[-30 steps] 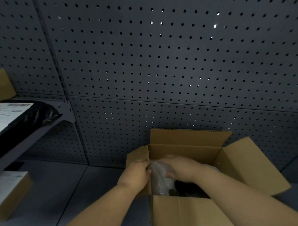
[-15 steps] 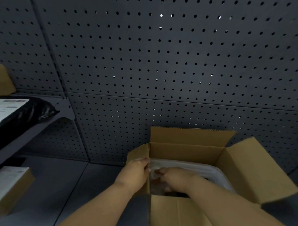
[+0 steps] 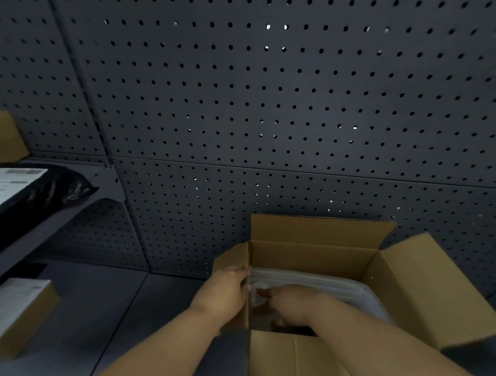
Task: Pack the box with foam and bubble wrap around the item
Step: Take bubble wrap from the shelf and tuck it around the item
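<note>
Well left of the cardboard box (image 3: 314, 259), on a shelf (image 3: 49, 224), we see a black poly mailer (image 3: 42, 190) with a white label, and below it a small labelled carton (image 3: 11, 316) on the grey surface (image 3: 99, 303); neither belongs to this step. Just outside the box's left wall, our left hand (image 3: 223, 293) grips the left flap (image 3: 232, 261), its fingers curled over the flap's edge, which steadies the box. Inside, against that same left wall, our right hand (image 3: 288, 304) presses down on what looks like clear bubble wrap (image 3: 257, 295); we cannot tell whether its fingers pinch the wrap or lie flat on it, since they blur into it. Further right in the box, a band of white foam (image 3: 347, 289) lines the back and right walls. The item itself is barely visible, only a dark patch (image 3: 297, 330) near the box's front wall, below our right wrist.

We judge the padding step to be under way: foam is in, wrap is being tucked into the left side. The next move calls for pushing the wrap fully below the rim, then checking for gaps around the item before closing the 4 flaps.
</note>
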Demonstrator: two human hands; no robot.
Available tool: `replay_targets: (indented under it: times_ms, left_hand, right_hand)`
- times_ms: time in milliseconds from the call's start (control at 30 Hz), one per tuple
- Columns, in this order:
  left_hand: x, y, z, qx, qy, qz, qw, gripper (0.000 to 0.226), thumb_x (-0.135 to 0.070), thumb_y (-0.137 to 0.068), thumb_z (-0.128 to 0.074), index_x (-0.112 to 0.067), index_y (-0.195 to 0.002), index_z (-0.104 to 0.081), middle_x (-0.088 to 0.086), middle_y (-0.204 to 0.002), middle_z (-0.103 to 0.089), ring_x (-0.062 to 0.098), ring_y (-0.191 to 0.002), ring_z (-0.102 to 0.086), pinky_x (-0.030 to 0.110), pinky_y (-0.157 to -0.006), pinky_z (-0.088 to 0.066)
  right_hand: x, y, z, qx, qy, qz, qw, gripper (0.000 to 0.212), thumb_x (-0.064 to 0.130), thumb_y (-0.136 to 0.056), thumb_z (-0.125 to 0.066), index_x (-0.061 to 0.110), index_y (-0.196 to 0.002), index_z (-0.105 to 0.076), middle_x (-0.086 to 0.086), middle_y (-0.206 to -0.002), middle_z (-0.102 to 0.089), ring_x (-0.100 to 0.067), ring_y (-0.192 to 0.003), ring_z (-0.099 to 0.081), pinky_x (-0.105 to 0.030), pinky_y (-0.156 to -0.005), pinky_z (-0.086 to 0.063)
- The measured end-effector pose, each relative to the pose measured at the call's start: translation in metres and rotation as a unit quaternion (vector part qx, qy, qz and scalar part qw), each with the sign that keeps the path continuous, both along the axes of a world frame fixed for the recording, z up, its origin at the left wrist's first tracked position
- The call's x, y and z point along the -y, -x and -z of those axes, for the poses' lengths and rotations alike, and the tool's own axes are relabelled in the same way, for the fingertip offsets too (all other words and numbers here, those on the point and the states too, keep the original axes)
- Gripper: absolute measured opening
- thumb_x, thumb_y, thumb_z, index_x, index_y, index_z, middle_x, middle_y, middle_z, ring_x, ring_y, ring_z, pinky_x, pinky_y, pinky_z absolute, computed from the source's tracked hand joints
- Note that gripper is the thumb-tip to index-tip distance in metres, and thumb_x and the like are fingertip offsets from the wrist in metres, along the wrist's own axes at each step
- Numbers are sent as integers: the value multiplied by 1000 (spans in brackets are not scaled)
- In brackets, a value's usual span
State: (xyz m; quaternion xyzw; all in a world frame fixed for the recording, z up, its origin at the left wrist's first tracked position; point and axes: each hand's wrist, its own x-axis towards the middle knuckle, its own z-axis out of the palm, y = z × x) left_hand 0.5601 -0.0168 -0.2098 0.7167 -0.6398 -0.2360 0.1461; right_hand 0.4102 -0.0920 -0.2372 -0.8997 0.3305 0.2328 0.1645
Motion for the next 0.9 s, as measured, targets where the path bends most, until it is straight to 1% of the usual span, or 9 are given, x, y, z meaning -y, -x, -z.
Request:
replay_targets:
  times_ms: [67, 133, 267, 400, 500, 567, 700, 800, 900]
  left_hand:
    - [0, 0, 1, 1, -2, 1, 1000, 48, -26, -101, -42, -20, -148, -32, -1, -156, -28, 13, -141, -29, 18, -112, -20]
    - [0, 0, 2, 2, -3, -1, 1000, 48, -27, -101, -43, -21, -148, -32, -1, -156, -29, 14, -141, -30, 18, -111, -21]
    - [2, -1, 1, 6, -3, 1, 1000, 48, -28, -101, -43, -22, -148, -32, -2, -155, -29, 13, -140, -31, 16, -110, -22]
    - [1, 0, -1, 11, -6, 4, 1000, 48, -27, -101, -42, -21, -148, -32, -1, -156, -28, 14, -141, -30, 16, -110, -21]
    - [0, 0, -7, 20, -10, 15, 1000, 48, -27, -102, -41, -20, -148, -32, -1, -156, -28, 14, -141, -29, 17, -110, -20]
    - [-1, 1, -14, 38, -11, 28, 999, 45, -26, -102, -40, -18, -146, -37, 1, -152, -35, 15, -138, -34, 17, -107, -26]
    - [1, 6, -28, 79, -11, 41, 996, 33, -25, -102, -38, -12, -126, -56, 7, -130, -53, 19, -116, -51, 20, -84, -38]
    - [2, 11, -39, 131, 16, 48, 990, 33, -29, -102, -37, -12, -120, -59, 6, -121, -55, 20, -108, -54, 27, -84, -47]
    - [1, 22, -55, 213, 94, 63, 970, 32, -31, -101, -37, -13, -113, -60, 4, -117, -57, 20, -105, -56, 32, -82, -48]
  right_hand:
    - [-3, 0, 1, -1, -8, -1, 1000, 68, 16, -95, -54, 25, -153, -19, -5, -157, -28, -27, -138, -37, -27, -107, -34]
    - [-3, 0, 0, -9, -10, 0, 1000, 63, 18, -96, -53, 20, -152, -24, -8, -155, -31, -29, -136, -39, -29, -106, -36]
    - [1, 4, -5, 9, -17, -18, 1000, 59, 21, -96, -53, 27, -150, -30, 3, -161, -14, -25, -142, -29, -28, -110, -30]
    - [0, 4, -3, 8, -22, -7, 1000, 64, 20, -96, -54, 27, -151, -24, 3, -160, -17, -25, -142, -30, -25, -108, -31]
    - [0, 1, -7, -7, -3, -34, 999, 56, 28, -96, -51, 29, -149, -32, 4, -161, -15, -24, -142, -29, -30, -110, -30]
    - [2, 3, -18, -4, 15, -39, 999, 51, 34, -97, -49, 31, -146, -37, 3, -161, -13, -23, -143, -27, -31, -112, -29]
    - [8, 13, -48, 24, 61, 25, 998, 44, 30, -98, -46, 25, -142, -45, -5, -151, -39, -27, -132, -43, -37, -107, -40]
    - [1, 25, -76, 49, 128, 77, 988, 46, 27, -99, -45, 27, -145, -38, -2, -151, -38, -25, -133, -43, -36, -106, -41]
    - [-20, 42, -100, 76, 204, 135, 967, 45, 32, -99, -44, 24, -144, -42, -6, -149, -40, -26, -133, -41, -38, -103, -43]
